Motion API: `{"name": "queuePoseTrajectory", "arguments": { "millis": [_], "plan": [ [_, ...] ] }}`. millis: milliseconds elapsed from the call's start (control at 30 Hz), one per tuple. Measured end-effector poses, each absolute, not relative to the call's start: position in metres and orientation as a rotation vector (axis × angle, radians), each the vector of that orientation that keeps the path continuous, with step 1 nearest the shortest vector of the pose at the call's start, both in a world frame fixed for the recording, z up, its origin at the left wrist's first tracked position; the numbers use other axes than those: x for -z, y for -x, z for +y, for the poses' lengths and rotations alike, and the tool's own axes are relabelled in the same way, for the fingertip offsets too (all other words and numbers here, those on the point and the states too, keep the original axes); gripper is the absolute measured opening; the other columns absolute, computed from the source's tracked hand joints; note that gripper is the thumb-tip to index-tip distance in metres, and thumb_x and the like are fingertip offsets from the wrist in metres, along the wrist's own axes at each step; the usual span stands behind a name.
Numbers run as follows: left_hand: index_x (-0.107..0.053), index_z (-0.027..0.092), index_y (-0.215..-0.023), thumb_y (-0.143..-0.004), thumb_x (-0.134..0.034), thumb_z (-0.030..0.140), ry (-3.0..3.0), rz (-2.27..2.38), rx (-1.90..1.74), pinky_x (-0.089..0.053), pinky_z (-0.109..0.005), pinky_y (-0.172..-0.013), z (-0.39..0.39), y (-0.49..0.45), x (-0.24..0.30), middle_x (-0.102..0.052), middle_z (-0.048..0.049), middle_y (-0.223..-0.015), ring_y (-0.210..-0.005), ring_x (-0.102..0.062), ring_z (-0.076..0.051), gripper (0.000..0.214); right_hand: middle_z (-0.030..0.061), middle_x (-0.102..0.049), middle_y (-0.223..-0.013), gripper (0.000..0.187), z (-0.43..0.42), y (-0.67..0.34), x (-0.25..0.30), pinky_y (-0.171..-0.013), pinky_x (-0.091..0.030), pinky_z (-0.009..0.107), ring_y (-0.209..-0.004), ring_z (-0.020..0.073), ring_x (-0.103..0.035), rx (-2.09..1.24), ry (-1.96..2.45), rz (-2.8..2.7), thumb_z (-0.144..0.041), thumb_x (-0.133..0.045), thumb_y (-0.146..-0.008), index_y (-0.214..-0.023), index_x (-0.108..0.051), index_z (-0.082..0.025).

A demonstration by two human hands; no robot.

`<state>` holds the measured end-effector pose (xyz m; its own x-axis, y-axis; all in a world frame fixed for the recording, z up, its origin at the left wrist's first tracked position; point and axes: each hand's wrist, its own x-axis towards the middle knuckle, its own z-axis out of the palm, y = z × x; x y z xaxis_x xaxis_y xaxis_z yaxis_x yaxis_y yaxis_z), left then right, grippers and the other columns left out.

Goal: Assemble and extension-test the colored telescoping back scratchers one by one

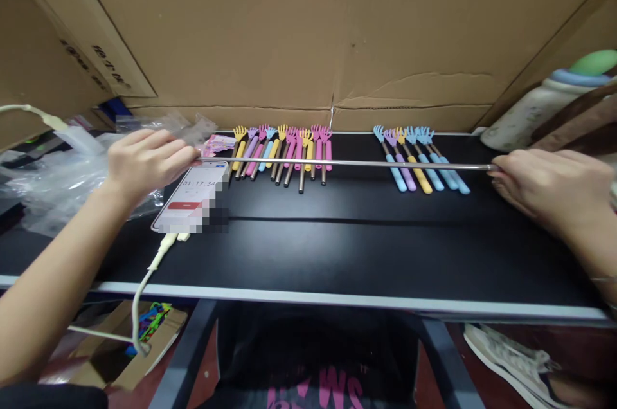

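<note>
A thin metal rod (357,163), apparently an extended telescopic back scratcher, spans level above the table between my two fists. My left hand (144,161) is closed round its left end, over the phone's upper edge. Round the right end my right hand (554,187) is closed too; both ends of the rod are hidden in the fingers. Behind the rod lies a left group of small hand-shaped back scratchers (292,146) in pink, yellow, purple and blue. A smaller group of back scratchers (417,161), mostly blue, lies to the right with handles toward me.
A phone (190,193) showing a timer lies at left, with a white cable (139,296) hanging off the black table (337,254). Clear plastic bags (72,177) are beyond it. A bottle (535,107) leans at right. Cardboard (289,23) walls the back. An open box (159,357) sits below.
</note>
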<state>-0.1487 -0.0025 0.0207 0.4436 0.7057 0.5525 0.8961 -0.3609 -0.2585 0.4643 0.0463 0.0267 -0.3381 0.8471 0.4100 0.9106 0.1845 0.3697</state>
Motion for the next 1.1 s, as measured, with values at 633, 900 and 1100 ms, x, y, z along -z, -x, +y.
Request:
{"name": "queuePoseTrajectory", "arguments": {
  "millis": [633, 900, 1100],
  "plan": [
    [-0.051, 0.029, -0.083, -0.102, -0.036, 0.047, 2.246, -1.364, 0.480, -0.023, -0.034, -0.057, 0.005, 0.160, -0.019, -0.053, -0.0029, -0.076, -0.082, -0.044, -0.022, 0.031, 0.0164, -0.076, -0.095, 0.019, 0.040, -0.472, -0.021, -0.055, -0.035, 0.033, -0.069, 0.0239, -0.062, 0.859, 1.810, -2.237, -0.036, -0.069, -0.079, -0.088, -0.070, -0.019],
    [-0.047, 0.025, -0.067, -0.102, -0.035, 0.045, 2.211, -1.399, 0.466, -0.021, -0.036, -0.056, 0.009, 0.151, -0.024, -0.044, -0.0019, -0.061, -0.067, -0.036, -0.021, 0.041, 0.0167, -0.076, -0.092, 0.020, 0.056, -0.468, -0.019, -0.058, -0.032, 0.031, -0.065, 0.0197, -0.058, 0.761, 1.784, -2.276, -0.034, -0.064, -0.082, -0.091, -0.073, -0.020],
    [-0.056, 0.025, -0.073, -0.103, -0.039, 0.043, 2.321, -1.135, 0.408, -0.024, -0.031, -0.053, 0.017, 0.082, -0.019, -0.059, -0.0007, -0.066, -0.064, -0.048, -0.017, 0.039, 0.0105, -0.077, -0.087, 0.033, 0.046, -0.394, -0.008, -0.054, -0.026, 0.028, -0.065, 0.0172, -0.059, 0.771, 1.315, -2.452, -0.036, -0.046, -0.094, -0.098, -0.075, -0.020]
  ]
}}
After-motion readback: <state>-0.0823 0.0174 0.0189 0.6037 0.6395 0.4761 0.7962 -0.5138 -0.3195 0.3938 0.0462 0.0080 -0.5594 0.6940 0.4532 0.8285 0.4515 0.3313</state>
